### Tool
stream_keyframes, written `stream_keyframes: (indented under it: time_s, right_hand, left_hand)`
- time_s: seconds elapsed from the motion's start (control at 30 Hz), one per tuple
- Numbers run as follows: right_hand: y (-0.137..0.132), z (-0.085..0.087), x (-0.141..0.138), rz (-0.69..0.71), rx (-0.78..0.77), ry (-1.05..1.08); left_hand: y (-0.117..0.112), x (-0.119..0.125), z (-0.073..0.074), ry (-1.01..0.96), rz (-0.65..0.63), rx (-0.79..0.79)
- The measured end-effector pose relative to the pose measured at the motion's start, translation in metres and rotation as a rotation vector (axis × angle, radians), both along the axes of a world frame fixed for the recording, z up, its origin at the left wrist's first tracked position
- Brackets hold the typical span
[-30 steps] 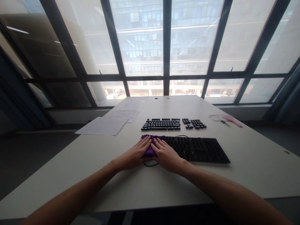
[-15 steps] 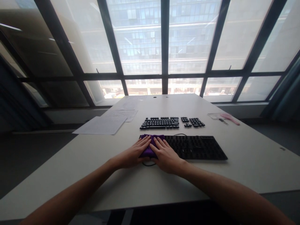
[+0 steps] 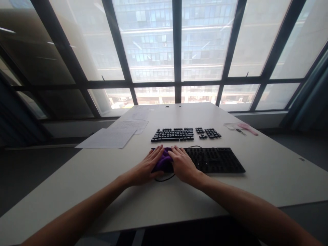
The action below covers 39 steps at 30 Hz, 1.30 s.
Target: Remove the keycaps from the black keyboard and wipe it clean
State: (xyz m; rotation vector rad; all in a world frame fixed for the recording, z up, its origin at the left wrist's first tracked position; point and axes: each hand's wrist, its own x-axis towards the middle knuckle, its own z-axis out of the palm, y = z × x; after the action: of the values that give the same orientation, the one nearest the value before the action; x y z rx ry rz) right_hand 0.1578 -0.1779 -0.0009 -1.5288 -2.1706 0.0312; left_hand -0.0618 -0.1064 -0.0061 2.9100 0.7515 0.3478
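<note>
A purple cloth [image 3: 164, 163] lies bunched over the left end of a black keyboard base [image 3: 215, 160], its middle arched up in a fold. My left hand [image 3: 147, 166] holds the cloth's left side, its fingers long and close together over it and its thumb low near the front edge. At the cloth's right side my right hand [image 3: 183, 164] has its fingers bent over the fabric; its thumb is hidden. No keycaps show on the base's visible part. A thin black cable [image 3: 164, 179] loops out at the front below the hands.
Behind the base, loose black keycaps [image 3: 173, 134] are laid out in keyboard order, with the number-pad keycaps [image 3: 212, 133] to the right. Paper sheets [image 3: 107, 138] lie on the left. A pink-handled thing [image 3: 248, 128] and a small tool [image 3: 241, 132] lie right on the white table [image 3: 266, 171].
The cloth, flatter before under both spread hands, is now bunched up between them. My right hand's fingers have curled and closed together. The whole view has shifted slightly.
</note>
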Motion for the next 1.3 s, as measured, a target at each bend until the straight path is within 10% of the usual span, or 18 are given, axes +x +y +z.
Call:
stream_keyframes:
  time_s: [0.4, 0.73, 0.97, 1.3]
  right_hand:
    - [0.004, -0.007, 0.003, 0.194, -0.049, -0.057]
    - [-0.01, 0.016, 0.001, 0.138, -0.048, 0.083]
    - [-0.004, 0.012, -0.001, 0.225, 0.158, 0.255]
    - [0.0, -0.008, 0.003, 0.2, -0.018, 0.043]
  left_hand:
    - [0.009, 0.0, -0.017, 0.052, -0.018, 0.054]
    - [0.0, 0.003, 0.0, -0.014, -0.006, 0.011]
    - [0.004, 0.004, 0.002, -0.147, 0.033, -0.035]
    - [0.014, 0.0, -0.002, -0.052, 0.01, -0.103]
